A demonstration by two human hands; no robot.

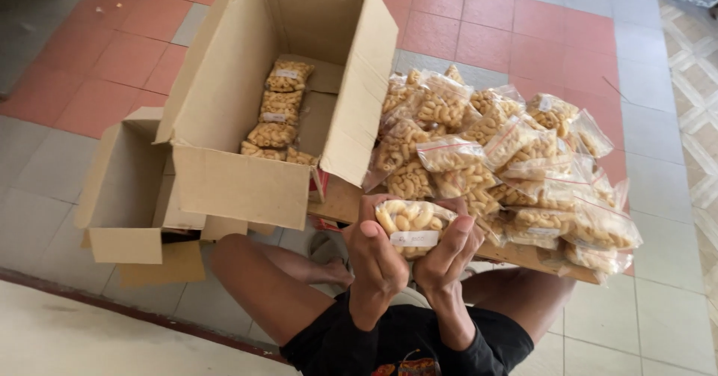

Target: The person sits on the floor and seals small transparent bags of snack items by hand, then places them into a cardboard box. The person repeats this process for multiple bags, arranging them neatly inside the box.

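Hands come first in the view: a small clear bag of curled yellow snacks (pixel 413 225) is gripped between the left hand (pixel 376 260) and the right hand (pixel 449 252), the fingers of both closed around its sides and the thumbs laid over its front. The bag is held up close in front of the person, above crossed bare legs, with its white label turned upward, seemingly so that it can be looked over.

Just beyond the hands, a heap of like bags (pixel 508 159) is piled loosely on a flat piece of cardboard (pixel 340 204) laid on the tiled floor (pixel 658 196); the pile lies within easy reach of the right hand.

Farther off and to the left, a large cardboard box (pixel 247 107) is stood open, its flaps spread, tilted toward the person so that its inside is seen. A single row of packed bags (pixel 278 114) is laid along its bottom, each touching the next; most of the box is unfilled. A smaller open box (pixel 123 196) is set just beside it, partly under its front wall; what it holds cannot be told.
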